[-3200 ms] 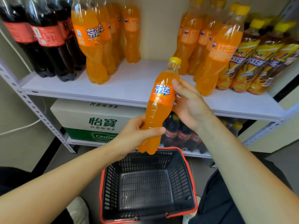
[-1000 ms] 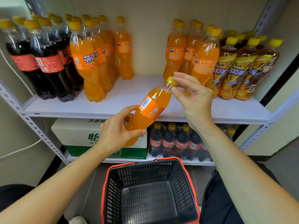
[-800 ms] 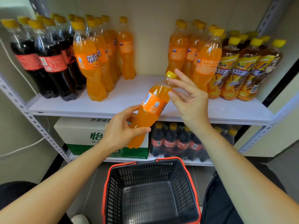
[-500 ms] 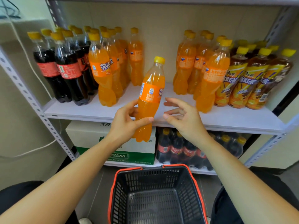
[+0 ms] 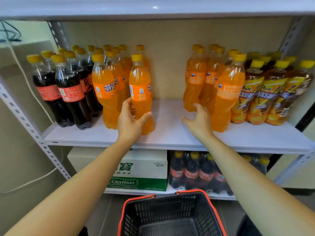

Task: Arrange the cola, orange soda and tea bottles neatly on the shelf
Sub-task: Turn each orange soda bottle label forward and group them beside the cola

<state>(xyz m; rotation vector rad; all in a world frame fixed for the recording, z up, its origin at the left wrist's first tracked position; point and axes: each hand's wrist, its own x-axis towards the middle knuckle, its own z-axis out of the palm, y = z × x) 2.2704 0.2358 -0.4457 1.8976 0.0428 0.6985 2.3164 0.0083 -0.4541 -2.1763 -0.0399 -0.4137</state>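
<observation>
Grips the orange soda bottle (image 5: 140, 86) with the left hand (image 5: 130, 120), upright on the white shelf (image 5: 170, 132) beside the left orange row (image 5: 105, 89). Holds nothing in the loose right hand (image 5: 199, 120). Reads "Cestbon" on the carton (image 5: 141, 169) below.

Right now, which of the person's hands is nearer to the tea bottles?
Right. The right hand is open over the shelf, left of the tea bottles; the left hand grips an orange soda bottle farther left.
</observation>
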